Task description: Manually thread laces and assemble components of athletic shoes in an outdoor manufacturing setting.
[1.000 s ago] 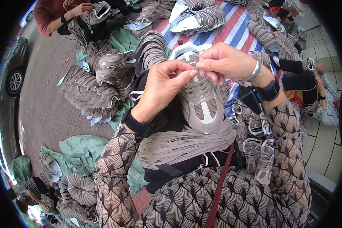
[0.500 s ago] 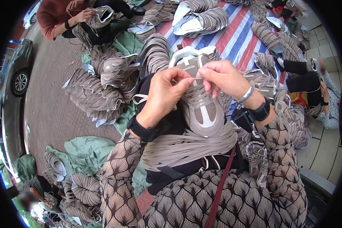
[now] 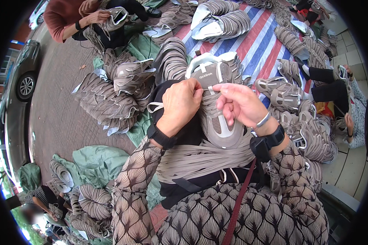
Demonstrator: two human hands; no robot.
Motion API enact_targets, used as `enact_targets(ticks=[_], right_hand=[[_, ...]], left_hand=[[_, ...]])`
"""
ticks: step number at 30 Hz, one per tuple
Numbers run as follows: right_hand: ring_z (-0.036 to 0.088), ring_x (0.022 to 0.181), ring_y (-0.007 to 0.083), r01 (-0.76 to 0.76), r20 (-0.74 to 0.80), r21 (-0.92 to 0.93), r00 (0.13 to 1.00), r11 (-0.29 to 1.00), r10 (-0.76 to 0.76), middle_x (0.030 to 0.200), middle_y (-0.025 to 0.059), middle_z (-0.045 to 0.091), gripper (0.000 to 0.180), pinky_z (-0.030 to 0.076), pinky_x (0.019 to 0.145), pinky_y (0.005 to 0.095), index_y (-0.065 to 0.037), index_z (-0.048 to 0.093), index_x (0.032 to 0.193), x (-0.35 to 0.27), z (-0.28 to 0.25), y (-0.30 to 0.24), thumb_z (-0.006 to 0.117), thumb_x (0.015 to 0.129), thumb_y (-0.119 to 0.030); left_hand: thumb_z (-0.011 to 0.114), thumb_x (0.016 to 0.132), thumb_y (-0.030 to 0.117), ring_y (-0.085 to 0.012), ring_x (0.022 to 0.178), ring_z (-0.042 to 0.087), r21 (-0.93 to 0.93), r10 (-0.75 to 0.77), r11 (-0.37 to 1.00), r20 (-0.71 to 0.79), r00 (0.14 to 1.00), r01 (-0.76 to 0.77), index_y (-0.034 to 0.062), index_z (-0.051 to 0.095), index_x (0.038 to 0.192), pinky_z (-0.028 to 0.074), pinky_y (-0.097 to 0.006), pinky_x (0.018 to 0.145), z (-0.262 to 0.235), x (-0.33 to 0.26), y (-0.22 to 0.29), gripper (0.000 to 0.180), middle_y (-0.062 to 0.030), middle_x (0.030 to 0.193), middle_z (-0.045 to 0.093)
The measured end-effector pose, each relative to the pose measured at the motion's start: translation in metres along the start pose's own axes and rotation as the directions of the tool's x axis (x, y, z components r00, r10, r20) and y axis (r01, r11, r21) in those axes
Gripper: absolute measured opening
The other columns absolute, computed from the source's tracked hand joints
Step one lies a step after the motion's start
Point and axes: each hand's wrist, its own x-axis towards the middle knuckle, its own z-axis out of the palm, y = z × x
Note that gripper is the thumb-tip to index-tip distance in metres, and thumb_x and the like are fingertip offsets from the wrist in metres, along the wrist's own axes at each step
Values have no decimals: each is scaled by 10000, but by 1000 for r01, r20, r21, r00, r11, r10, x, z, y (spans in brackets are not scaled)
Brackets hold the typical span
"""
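L hand (image 3: 180,103), R hand (image 3: 242,103) parted over shoe (image 3: 217,123) (gap btwn); L grip: lace (image 3: 205,89), R loose.

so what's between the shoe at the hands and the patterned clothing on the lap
In the head view, beige laces lie below the shoe, then black cloth, then the patterned clothing; a red strap crosses there.
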Motion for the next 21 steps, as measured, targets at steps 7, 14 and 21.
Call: enact_targets(ticks=[7, 14, 21], right_hand=[[608, 567, 125, 40, -14, 35, 999, 999, -40, 813, 94, 617, 309, 523, 453, 259, 35, 506, 1189, 3, -2, 3, 465, 973, -182], [634, 532, 165, 249, 97, -947, 825, 204, -556, 623, 84, 615, 272, 495, 472, 314, -30, 532, 1163, 19, 0, 6, 545, 899, -95], [675, 707, 350, -3, 137, -935, 920, -355, -368, 709, 202, 651, 179, 540, 610, 439, 28, 504, 922, 32, 17, -9, 561, 793, -82]], left_hand=[[684, 826, 82, -7, 620, 478, -538, -101, 823, 175, 979, 181, -18, 676, 868, 405, -198, 543, 13, 7, -20, 109, 45, 640, 586], [719, 766, 241, -261, 603, 639, -166, -97, 983, -96, 991, 80, 60, 712, 819, 486, -355, 583, 21, 3, 2, 189, -119, 664, 657], [660, 816, 283, -332, 669, 647, -136, -69, 989, -52, 996, 62, 61, 702, 817, 499, -416, 611, 17, 4, 11, 226, -149, 705, 662]])
